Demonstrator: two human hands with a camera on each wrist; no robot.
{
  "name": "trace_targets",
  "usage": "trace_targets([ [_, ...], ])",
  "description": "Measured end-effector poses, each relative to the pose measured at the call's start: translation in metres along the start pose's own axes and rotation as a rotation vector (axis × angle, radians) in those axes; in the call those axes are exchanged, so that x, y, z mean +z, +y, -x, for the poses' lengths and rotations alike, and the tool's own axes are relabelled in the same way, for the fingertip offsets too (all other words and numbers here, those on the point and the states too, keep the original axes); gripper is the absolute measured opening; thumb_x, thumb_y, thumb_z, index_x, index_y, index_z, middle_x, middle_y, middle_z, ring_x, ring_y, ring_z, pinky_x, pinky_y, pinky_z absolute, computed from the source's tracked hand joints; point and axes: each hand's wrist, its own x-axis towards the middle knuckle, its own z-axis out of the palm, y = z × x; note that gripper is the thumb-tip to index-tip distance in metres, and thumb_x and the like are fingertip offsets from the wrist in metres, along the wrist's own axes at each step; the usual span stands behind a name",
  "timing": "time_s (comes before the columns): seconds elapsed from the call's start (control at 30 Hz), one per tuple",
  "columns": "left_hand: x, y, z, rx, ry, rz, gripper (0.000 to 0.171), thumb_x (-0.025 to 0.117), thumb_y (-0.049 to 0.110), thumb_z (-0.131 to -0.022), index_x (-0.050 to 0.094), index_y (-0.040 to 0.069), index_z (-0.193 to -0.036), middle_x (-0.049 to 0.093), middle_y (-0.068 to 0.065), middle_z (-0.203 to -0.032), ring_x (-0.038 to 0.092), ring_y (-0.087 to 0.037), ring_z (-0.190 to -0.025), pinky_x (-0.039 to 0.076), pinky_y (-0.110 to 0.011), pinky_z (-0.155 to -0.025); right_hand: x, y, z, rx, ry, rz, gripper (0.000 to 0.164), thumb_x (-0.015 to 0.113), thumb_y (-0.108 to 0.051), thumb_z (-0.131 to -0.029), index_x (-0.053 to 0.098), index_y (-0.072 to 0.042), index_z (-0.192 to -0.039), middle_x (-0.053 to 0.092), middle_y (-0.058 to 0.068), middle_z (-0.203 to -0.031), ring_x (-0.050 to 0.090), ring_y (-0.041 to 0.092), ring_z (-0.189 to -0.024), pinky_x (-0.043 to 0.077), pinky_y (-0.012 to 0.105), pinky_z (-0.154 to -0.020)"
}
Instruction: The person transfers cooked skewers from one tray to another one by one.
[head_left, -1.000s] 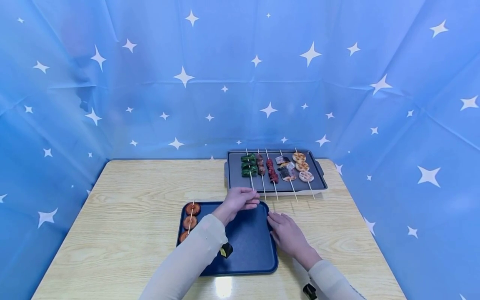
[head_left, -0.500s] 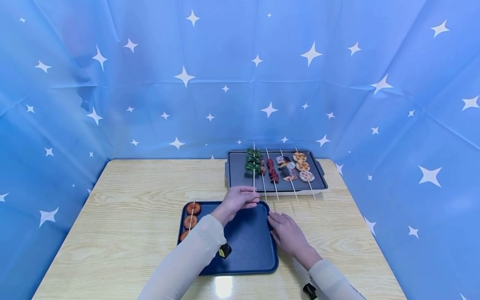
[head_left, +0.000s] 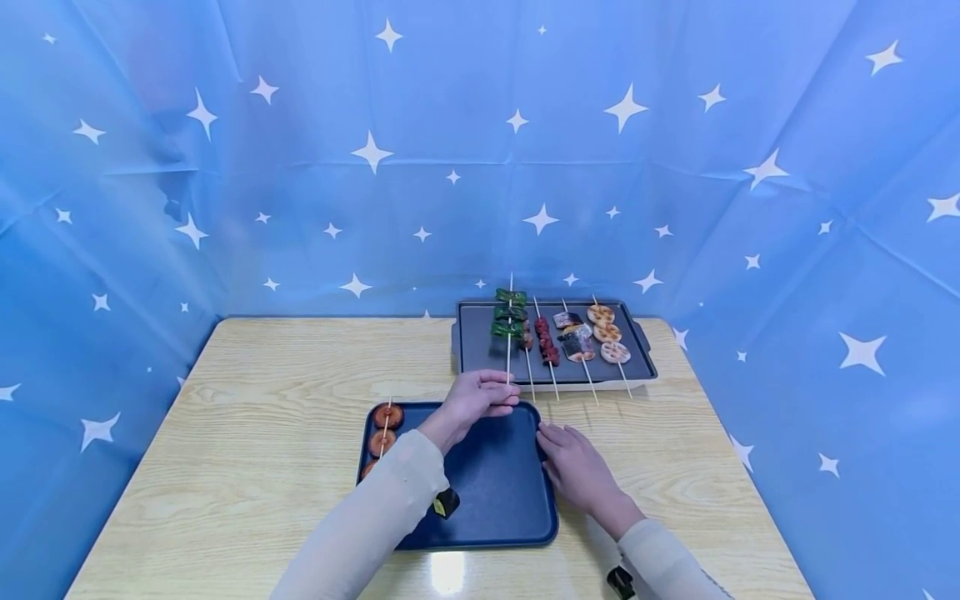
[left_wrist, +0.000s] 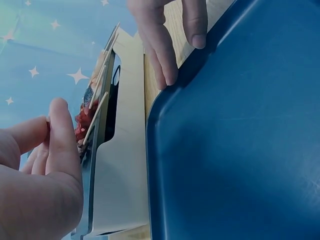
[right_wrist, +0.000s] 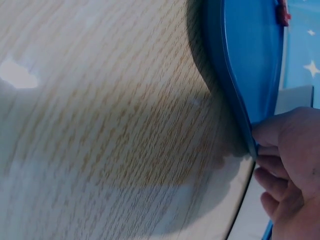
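A blue backdrop (head_left: 480, 108) with white stars rises behind and on both sides of the table (head_left: 225, 467), which has a pale wood grain. On the table lies the dark blue tray (head_left: 506, 500). Just beyond its far right corner stands the grill (head_left: 471, 354), a dark plate on a white base. Pale sleeves (head_left: 367, 521) reach in from the near side, the left one crossing over the tray. The right hand (head_left: 582, 471) has its fingers extended, touching the tray's right rim near the far corner. The left hand (head_left: 472, 402) pinches the green skewer (head_left: 510, 313) by the near end of its stick. That skewer points away from the person over the grill's left part, partly covering the brown skewer (head_left: 527, 337). To the right of these on the grill lie the fish skewer (head_left: 576, 335), the white-slice skewer (head_left: 608, 333) and, left of both, the red skewer (head_left: 547, 340). Along the tray's left side lies the ring skewer (head_left: 382, 442), its nearest ring partly hidden by the sleeve
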Motion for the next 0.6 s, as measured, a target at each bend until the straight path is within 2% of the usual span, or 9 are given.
trace_targets([
  [0.33,-0.007,0.005,0.009,0.033,-0.005,-0.019,0.042,0.058,0.009,-0.097,0.051,0.001,-0.137,0.068,-0.018,-0.122,0.072,-0.019,-0.099,0.061,-0.029,-0.084,-0.001,-0.001,0.0,0.016,-0.026,0.0,0.045,0.072,-0.017,-0.088,0.062,0.001,-0.129,0.059,0.014,-0.138,0.056,0.029,-0.128,0.042,0.051,-0.113],
  [0.6,-0.016,0.01,0.017,0.069,-0.006,-0.039,0.037,0.061,0.01,-0.096,0.055,0.0,-0.13,0.066,-0.019,-0.125,0.071,-0.025,-0.106,0.061,-0.03,-0.085,0.0,-0.001,-0.001,-0.007,0.011,0.011,0.045,0.074,-0.015,-0.086,0.063,0.002,-0.126,0.061,0.016,-0.135,0.058,0.03,-0.126,0.043,0.051,-0.111],
])
